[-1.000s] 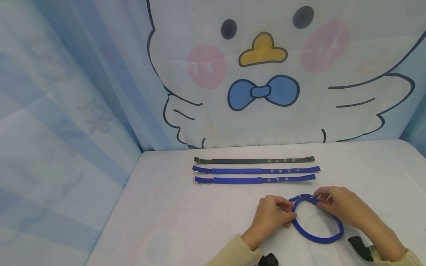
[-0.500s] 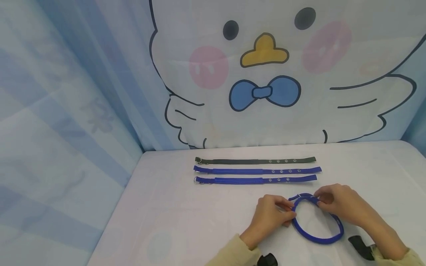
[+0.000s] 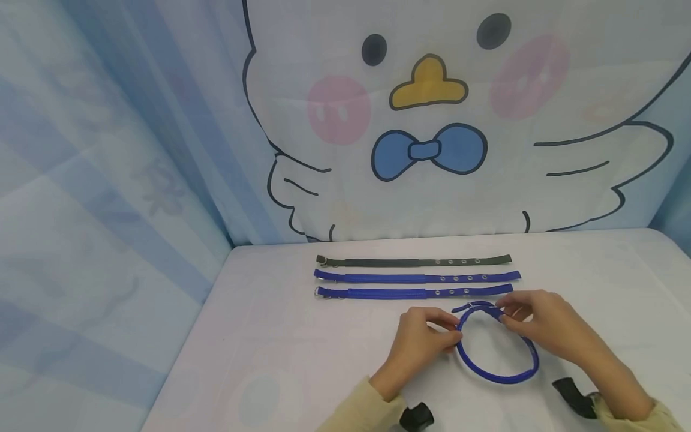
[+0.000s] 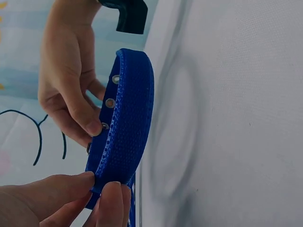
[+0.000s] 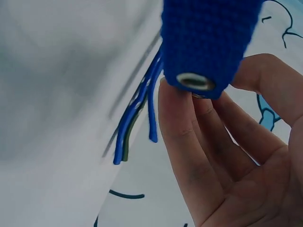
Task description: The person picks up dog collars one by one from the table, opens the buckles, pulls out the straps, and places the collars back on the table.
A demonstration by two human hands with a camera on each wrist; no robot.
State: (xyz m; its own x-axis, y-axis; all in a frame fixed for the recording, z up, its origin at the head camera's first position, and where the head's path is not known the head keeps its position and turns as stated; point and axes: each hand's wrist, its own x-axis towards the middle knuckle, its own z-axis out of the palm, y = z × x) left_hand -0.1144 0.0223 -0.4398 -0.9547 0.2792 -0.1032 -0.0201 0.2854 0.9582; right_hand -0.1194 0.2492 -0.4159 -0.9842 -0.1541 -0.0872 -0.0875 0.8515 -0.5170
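A blue collar (image 3: 502, 379), buckled into a round loop, hangs between my hands. My left hand (image 3: 418, 339) pinches its left side between thumb and fingers. My right hand (image 3: 547, 324) pinches its upper right part, near the metal buckle. Metal eyelets line the band's inner face in the left wrist view, where the blue band (image 4: 132, 113) is apart from the table and its shadow falls beside it. The right wrist view shows the collar's woven strap (image 5: 208, 42) close up, with an eyelet between thumb and fingers.
Beyond the hands, a dark green collar (image 3: 383, 262) and two blue collars, one farther (image 3: 383, 278) and one nearer (image 3: 385, 293), lie straight in parallel rows on the white table (image 3: 259, 336). A printed curtain (image 3: 426, 204) stands behind the table.
Both hands have moved up and to the left in the head view during the last half second, carrying the looped collar closer to the row of collars. Their grips look the same.
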